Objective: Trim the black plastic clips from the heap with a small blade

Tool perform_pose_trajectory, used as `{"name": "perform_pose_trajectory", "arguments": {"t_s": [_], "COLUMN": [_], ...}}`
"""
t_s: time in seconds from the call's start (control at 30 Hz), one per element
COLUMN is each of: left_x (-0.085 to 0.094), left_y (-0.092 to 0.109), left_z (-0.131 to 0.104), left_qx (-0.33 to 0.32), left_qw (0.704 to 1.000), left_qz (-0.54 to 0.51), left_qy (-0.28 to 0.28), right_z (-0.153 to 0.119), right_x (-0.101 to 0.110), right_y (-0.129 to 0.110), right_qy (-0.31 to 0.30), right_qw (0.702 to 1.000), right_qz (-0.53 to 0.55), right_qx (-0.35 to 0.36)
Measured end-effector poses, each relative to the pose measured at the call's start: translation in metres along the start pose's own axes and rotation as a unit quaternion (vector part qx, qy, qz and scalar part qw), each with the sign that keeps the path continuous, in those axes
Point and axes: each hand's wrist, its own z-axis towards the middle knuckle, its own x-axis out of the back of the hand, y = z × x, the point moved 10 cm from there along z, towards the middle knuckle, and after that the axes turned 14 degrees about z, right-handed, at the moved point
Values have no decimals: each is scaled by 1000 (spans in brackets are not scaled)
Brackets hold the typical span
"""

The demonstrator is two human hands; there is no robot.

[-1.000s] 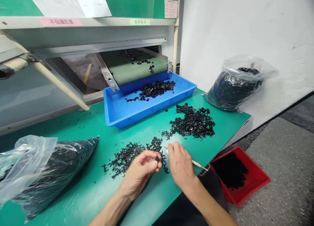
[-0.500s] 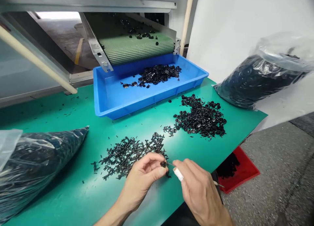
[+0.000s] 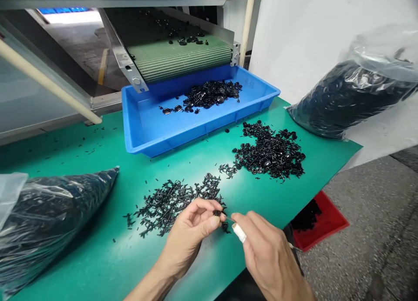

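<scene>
Head view: L hand (image 3: pixel 192 229) pinches small blk part (image 3: pixel 217 213) btwn thumb & fingers, above green table (image 3: pixel 215 266); R hand (image 3: pixel 267 249) grips thin tool (image 3: pixel 229 218), tip by the part. Blue tray (image 3: pixel 146 133) under belt (image 3: pixel 186 59) end: heap of blk pcs & rings. Clear bags L (image 3: pixel 55 209) & R (image 3: pixel 342 96): dark pcs in both. Red bin (image 3: pixel 331 225), below table edge: blk pcs.

A blue tray (image 3: pixel 196 131) and glossy black parts (image 3: pixel 269 152) against solid green tabletop (image 3: pixel 107 253).
</scene>
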Motion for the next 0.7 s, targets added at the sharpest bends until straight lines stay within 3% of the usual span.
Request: {"name": "perform_pose_trajectory", "arguments": {"t_s": [0.3,0.7], "left_x": [8,5], "left_y": [-3,5], "left_z": [-1,-3], "left_qx": [-16,-55], "left_qw": [997,993], "left_qz": [71,88], "left_qy": [31,47], "right_z": [3,3], "right_x": [-3,-11], "right_y": [-15,-19], "right_qy": [15,31], "right_qw": [998,995], "right_qz": [-43,-97], "right_qx": [37,21]}}
